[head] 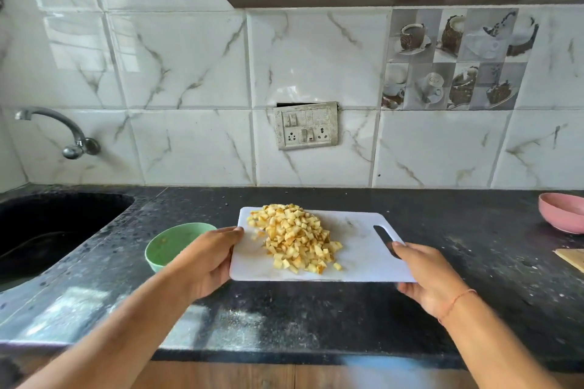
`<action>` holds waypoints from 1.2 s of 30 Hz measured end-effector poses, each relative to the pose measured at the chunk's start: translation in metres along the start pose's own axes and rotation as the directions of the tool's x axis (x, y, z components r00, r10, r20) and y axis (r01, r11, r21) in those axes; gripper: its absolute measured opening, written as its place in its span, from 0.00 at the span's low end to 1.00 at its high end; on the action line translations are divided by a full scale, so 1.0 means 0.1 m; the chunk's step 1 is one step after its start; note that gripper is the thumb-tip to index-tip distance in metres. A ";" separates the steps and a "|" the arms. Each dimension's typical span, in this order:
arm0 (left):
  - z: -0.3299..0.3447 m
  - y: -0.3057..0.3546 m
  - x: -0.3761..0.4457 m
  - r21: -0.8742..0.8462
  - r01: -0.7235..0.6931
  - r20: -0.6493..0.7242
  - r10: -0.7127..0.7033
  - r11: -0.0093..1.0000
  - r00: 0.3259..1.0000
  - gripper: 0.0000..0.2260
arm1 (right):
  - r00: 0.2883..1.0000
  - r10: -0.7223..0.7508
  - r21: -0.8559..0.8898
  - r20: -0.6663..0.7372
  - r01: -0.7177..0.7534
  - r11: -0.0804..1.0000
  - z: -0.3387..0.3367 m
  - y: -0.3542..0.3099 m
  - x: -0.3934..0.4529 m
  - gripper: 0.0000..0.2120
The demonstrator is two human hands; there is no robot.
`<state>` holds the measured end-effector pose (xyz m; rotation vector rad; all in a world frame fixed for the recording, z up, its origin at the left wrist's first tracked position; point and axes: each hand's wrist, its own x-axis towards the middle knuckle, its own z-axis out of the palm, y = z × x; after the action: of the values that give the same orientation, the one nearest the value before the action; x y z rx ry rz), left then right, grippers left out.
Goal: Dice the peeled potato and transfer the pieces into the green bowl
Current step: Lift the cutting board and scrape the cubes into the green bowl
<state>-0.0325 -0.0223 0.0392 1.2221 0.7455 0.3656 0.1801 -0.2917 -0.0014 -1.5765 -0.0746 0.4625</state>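
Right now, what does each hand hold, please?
Left hand: grips the left edge of the white cutting board.
Right hand: grips the board's handle end.

Single head cam, wide-angle, worn by person standing at countertop [316, 309]. Looks fwd and down across it to tiled wall [189, 73]. Close range; forearms enter from bottom edge. No 2nd view, so no overlap.
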 end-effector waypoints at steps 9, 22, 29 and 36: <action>-1.39 0.16 0.51 0.718 -0.236 -0.348 0.631 0.655 0.694 0.17 | 0.993 -0.054 0.206 -0.109 0.075 0.976 -0.03 -0.14 -0.07 0.04; -0.54 -0.62 0.66 0.081 -0.158 -0.195 0.171 0.984 0.966 0.24 | 0.979 -0.071 0.346 -0.189 0.134 0.929 -0.15 -0.31 0.12 0.02; 0.27 -0.82 0.60 -0.139 -0.040 0.064 0.049 0.989 0.997 0.14 | 0.976 -0.076 0.304 -0.203 0.137 0.943 -0.08 -0.35 0.25 0.03; 0.21 -0.40 1.08 -0.232 -0.148 0.148 0.185 0.961 0.972 0.30 | 0.978 -0.068 0.267 -0.196 0.120 0.956 0.03 -0.32 0.37 0.03</action>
<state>0.0539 0.0172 -0.0297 1.0934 0.4444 0.4653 0.2205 -0.2743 0.0211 -1.3255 0.0558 0.2373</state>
